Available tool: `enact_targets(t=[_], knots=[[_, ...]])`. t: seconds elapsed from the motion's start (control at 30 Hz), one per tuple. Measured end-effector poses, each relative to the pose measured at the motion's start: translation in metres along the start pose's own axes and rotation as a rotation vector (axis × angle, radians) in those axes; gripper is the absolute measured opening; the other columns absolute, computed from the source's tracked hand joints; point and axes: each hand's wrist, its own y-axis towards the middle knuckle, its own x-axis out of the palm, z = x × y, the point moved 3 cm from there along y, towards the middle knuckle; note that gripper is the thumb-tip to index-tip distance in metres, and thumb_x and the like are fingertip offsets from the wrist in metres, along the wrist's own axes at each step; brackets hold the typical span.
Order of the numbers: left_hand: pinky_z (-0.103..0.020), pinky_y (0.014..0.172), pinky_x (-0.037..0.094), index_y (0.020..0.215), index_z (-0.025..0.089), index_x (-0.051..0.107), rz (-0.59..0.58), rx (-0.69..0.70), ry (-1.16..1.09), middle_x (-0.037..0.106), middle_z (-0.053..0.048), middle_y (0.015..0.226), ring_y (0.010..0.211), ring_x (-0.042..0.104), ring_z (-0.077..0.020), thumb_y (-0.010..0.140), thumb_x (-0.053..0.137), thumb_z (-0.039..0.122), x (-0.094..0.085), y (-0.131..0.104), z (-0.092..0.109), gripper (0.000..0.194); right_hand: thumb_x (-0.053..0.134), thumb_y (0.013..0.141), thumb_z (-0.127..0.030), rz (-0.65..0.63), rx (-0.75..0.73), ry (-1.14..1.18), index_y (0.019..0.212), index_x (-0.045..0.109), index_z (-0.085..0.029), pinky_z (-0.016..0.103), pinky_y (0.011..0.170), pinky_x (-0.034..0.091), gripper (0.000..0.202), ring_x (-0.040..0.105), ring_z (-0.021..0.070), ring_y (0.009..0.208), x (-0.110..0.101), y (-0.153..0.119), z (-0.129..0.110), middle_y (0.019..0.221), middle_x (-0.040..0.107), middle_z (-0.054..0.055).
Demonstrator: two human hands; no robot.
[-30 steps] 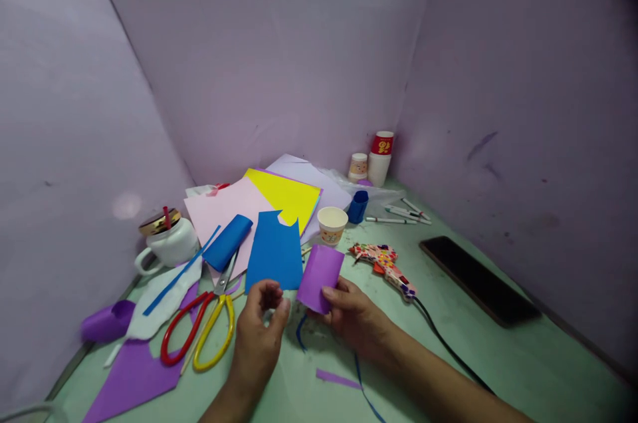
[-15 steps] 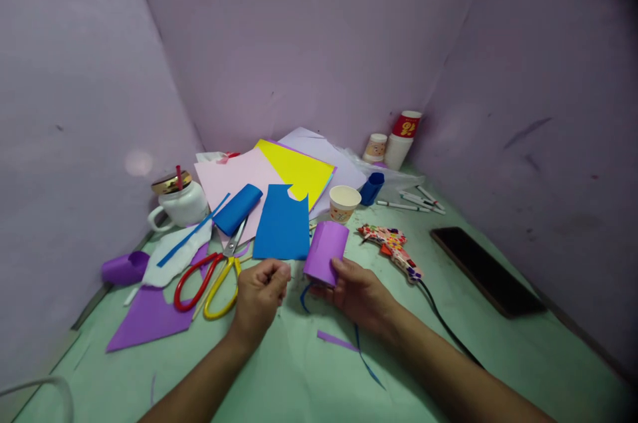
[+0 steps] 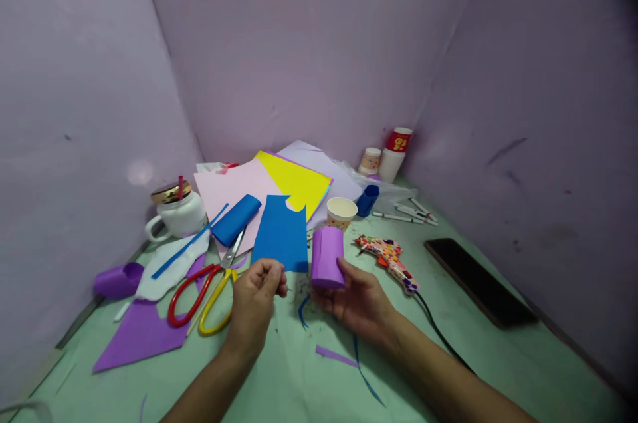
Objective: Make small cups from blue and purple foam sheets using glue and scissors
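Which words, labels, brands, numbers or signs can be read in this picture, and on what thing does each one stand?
No text can be read with certainty.
Red cup: one gold sign, too small and blurred to read.
White pens: any print is too small to read.
Phone: dark, with no text visible.

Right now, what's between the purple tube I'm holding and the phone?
In the head view, the right hand holds the purple tube; past its fingers, a patterned glue gun lies before the phone.
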Motion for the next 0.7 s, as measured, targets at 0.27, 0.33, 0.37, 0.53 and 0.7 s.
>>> enact_targets(t=[0.27, 0.33, 0.37, 0.53, 0.7], knots=[[-0.024, 0.054, 0.043, 0.073, 0.015, 0.062, 0.008, -0.064, -0.075, 0.057, 0.003, 0.052, 0.051, 0.052, -0.0120, 0.062, 0.071, 0.036, -0.002, 0.002, -0.002, 0.025, 0.083, 0.057, -0.035, -0.180, -0.169, -0.274, 0.094, 0.067, -0.010, 0.028, 0.063, 0.046, 0.047, 0.059, 0.0148, 0.063, 0.003, 0.002, 0.008, 0.075, 0.068, 0.004], [-0.024, 0.052, 0.041, 0.070, 0.015, 0.063, -0.023, -0.076, -0.058, 0.057, 0.003, 0.051, 0.049, 0.051, -0.0116, 0.063, 0.072, 0.039, -0.001, 0.000, -0.004, 0.026, 0.084, 0.056, -0.032, -0.183, -0.298, -0.422, 0.100, 0.064, -0.013, 0.028, 0.062, 0.044, 0.052, 0.059, 0.0161, 0.067, 0.005, 0.001, 0.004, 0.080, 0.067, 0.005], [-0.023, 0.050, 0.039, 0.068, 0.015, 0.063, -0.031, -0.085, -0.048, 0.056, 0.003, 0.050, 0.048, 0.049, -0.0110, 0.063, 0.072, 0.040, 0.000, -0.002, -0.005, 0.027, 0.085, 0.054, -0.028, -0.157, -0.359, -0.506, 0.101, 0.062, -0.014, 0.028, 0.062, 0.043, 0.054, 0.059, 0.0169, 0.070, 0.005, 0.001, 0.001, 0.082, 0.067, 0.004], [-0.021, 0.047, 0.035, 0.064, 0.018, 0.061, -0.033, -0.125, 0.016, 0.055, 0.004, 0.050, 0.048, 0.048, -0.0101, 0.063, 0.073, 0.042, 0.005, -0.010, -0.012, 0.027, 0.083, 0.052, -0.012, -0.002, -0.527, -0.837, 0.098, 0.056, -0.018, 0.028, 0.067, 0.044, 0.055, 0.056, 0.0166, 0.075, 0.007, -0.003, -0.010, 0.086, 0.062, 0.000], [-0.028, 0.065, 0.048, 0.079, 0.018, 0.065, -0.002, 0.008, 0.115, 0.067, -0.004, 0.077, 0.070, 0.062, -0.0193, 0.055, 0.077, 0.042, 0.007, -0.011, -0.011, 0.036, 0.079, 0.053, -0.007, 0.001, -0.504, -0.900, 0.100, 0.055, -0.018, 0.029, 0.068, 0.044, 0.054, 0.055, 0.0170, 0.077, 0.003, 0.000, -0.006, 0.089, 0.061, 0.001]])
